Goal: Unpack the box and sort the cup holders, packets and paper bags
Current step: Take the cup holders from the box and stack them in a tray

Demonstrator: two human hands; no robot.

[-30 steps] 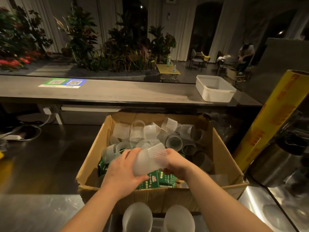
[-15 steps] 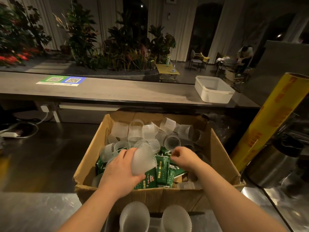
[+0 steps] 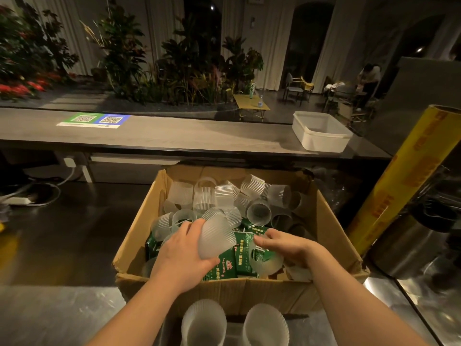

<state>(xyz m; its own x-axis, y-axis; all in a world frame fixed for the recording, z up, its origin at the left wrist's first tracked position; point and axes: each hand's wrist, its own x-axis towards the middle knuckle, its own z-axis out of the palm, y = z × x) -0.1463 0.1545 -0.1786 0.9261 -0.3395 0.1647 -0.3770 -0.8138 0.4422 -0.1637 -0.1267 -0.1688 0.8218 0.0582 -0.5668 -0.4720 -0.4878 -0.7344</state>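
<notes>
Frosted cup holders (image 3: 216,239) clutched in left hand (image 3: 183,258), centre frame over box (image 3: 239,293); right hand (image 3: 284,245) pinching another (image 3: 265,260). Best nested gently, unsquashed, then added to lower-frame stacks (image 3: 203,325).

I see the open cardboard box (image 3: 331,236) heaped along its far side with frosted, ribbed cup holders (image 3: 225,193), lying tilted every way. Green printed packets (image 3: 243,242) lie flat beneath them at the near side. Two upright stacks of cup holders (image 3: 203,323) stand just in front of the box.
</notes>
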